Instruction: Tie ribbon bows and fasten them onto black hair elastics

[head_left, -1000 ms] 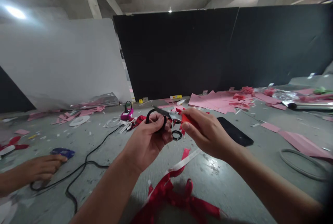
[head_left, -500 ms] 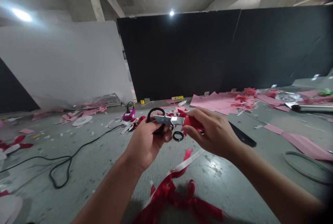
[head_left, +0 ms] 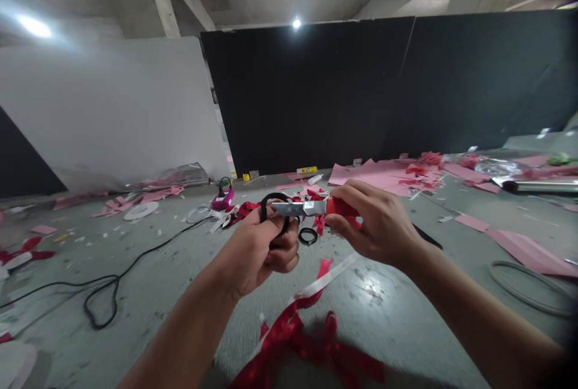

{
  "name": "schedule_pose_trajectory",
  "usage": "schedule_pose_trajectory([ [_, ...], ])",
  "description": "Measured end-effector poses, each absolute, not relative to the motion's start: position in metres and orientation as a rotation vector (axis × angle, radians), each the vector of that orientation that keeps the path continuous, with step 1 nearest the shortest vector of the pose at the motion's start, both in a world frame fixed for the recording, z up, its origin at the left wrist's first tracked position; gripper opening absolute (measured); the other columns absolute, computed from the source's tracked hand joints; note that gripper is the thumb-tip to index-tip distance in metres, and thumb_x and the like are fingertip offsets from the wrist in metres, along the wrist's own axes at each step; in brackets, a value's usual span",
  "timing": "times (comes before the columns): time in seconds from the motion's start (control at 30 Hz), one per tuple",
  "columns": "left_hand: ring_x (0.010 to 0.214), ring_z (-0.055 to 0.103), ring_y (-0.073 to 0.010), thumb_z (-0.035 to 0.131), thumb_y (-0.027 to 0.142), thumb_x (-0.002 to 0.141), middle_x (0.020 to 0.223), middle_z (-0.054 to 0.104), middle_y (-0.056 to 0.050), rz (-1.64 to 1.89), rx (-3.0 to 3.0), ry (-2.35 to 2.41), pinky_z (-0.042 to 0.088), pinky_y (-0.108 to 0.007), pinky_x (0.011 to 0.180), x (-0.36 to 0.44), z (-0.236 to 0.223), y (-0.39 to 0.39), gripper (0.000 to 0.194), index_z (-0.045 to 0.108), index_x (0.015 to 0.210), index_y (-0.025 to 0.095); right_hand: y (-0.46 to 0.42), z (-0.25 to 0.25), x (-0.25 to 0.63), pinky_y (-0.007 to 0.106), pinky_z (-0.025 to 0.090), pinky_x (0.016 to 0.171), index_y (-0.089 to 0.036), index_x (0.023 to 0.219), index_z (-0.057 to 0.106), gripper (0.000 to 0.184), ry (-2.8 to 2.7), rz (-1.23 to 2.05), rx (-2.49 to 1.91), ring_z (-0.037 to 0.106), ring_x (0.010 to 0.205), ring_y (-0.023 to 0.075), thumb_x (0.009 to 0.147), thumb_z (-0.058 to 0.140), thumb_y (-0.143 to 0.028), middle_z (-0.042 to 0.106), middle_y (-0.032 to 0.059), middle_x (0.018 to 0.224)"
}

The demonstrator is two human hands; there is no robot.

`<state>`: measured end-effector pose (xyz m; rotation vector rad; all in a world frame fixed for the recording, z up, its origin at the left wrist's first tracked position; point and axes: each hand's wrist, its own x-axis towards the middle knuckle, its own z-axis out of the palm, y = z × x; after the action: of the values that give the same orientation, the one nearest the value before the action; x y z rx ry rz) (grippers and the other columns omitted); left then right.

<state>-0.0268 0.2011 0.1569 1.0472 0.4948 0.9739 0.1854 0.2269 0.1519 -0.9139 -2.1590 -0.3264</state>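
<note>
My left hand (head_left: 259,247) is closed around the black looped handles of what look like scissors (head_left: 275,196). A flat silver blade (head_left: 293,208) runs from these loops towards my right hand (head_left: 372,217). That hand is closed on a red, handle-like piece (head_left: 342,207) with a shiny metal end. The metal end meets or overlaps the blade; whether they are joined I cannot tell. Below and just right of my left fingers, a black ring (head_left: 307,236) lies on the floor. Red and white ribbon (head_left: 293,323) is heaped in front of me.
A black cable (head_left: 120,274) curls across the floor at left. Pink sheets (head_left: 370,172) and red scraps lie along the black panel (head_left: 316,94). A yellow tube (head_left: 307,170), a purple item (head_left: 223,199) and a foil roll (head_left: 546,186) stand out. Behind my right wrist lies a flat black thing (head_left: 428,236).
Both hands have shifted slightly right together with the scissors and the red piece. My left fingers have curled in more. My right forearm now covers more of the flat black thing.
</note>
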Motion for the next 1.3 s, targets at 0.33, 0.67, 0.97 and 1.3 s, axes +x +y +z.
schedule_pose_trajectory([
  [0.33,0.038,0.020,-0.0042,0.039,0.018,0.092,0.053,0.030,0.008,0.945,1.130,0.532,0.020,-0.018,0.040,-0.031,0.154,0.201,0.022,0.032,0.071,0.020,0.222,0.146,0.176,0.029,0.028,0.056,-0.018,0.086,0.051,0.025,-2.199,-0.221,-0.862,0.038,0.061,0.0137,0.091,0.051,-0.043,0.049,0.0020,0.074],
  [0.67,0.040,0.018,-0.0032,0.045,0.026,0.093,0.054,0.029,0.008,0.915,1.209,0.576,0.019,-0.017,0.040,-0.036,0.158,0.202,0.024,0.036,0.071,0.019,0.228,0.152,0.189,0.030,0.028,0.056,-0.018,0.083,0.052,0.031,-2.194,-0.288,-0.864,0.038,0.061,0.0143,0.092,0.048,-0.048,0.049,0.0025,0.073],
  [0.97,0.042,0.017,-0.0041,0.045,0.024,0.091,0.055,0.027,0.007,0.926,1.343,0.667,0.014,-0.019,0.040,-0.036,0.157,0.203,0.025,0.033,0.070,0.021,0.229,0.149,0.187,0.030,0.027,0.056,-0.018,0.084,0.053,0.031,-2.209,-0.284,-0.872,0.038,0.061,0.0144,0.091,0.050,-0.048,0.048,0.0020,0.073],
  [1.3,0.045,0.021,-0.0050,0.049,0.020,0.086,0.057,0.034,0.006,0.933,1.415,0.827,0.018,-0.019,0.040,-0.040,0.153,0.206,0.018,0.037,0.073,0.020,0.229,0.145,0.184,0.030,0.027,0.057,-0.019,0.085,0.052,0.027,-2.235,-0.229,-0.815,0.038,0.062,0.0148,0.090,0.051,-0.045,0.047,0.0018,0.073],
])
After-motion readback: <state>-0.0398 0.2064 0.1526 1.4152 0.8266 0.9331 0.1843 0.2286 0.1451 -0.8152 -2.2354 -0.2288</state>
